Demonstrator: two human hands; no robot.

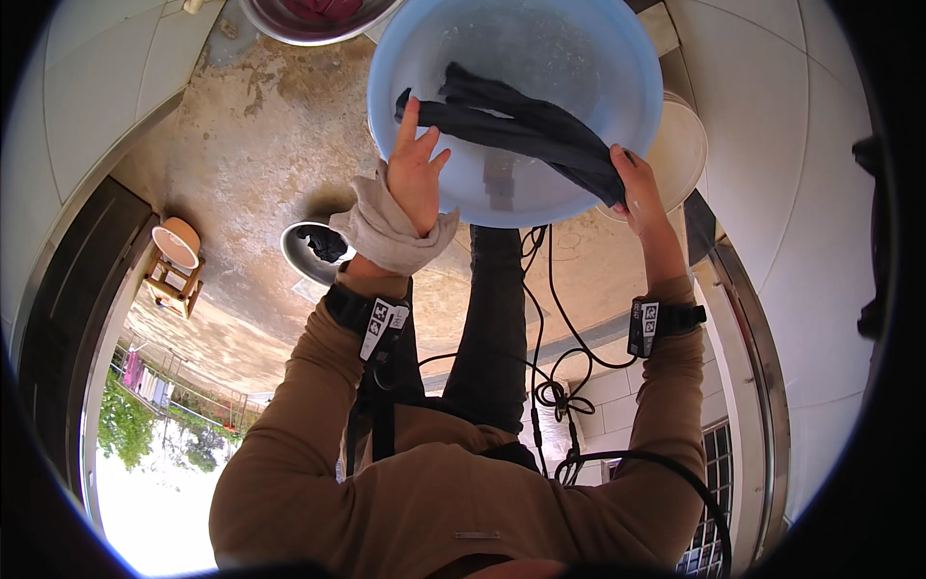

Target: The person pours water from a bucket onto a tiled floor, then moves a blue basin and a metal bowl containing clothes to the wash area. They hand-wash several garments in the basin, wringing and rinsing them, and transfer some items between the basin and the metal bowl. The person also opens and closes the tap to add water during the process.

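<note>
A long, twisted strip of dark wet-looking cloth (506, 134) stretches over a large light-blue basin (381, 116) that holds cloudy water. My right hand (639, 187) grips the cloth's folded end at the basin's right rim. Two dark lengths run leftward from there. At the left, my left hand (414, 174) has its fingers apart, and its raised index finger crosses in front of one cloth end, apparently touching it. A beige cloth (394, 228) is wrapped loosely about my left wrist.
A metal basin (289, 250) with dark cloth stands on the floor at left. Another basin (347, 35) holds dark red cloth. A pale bucket (684, 155) sits right of the blue basin. Black cables (553, 394) hang near my legs. An orange basin (176, 242) rests on a wooden stool (173, 286).
</note>
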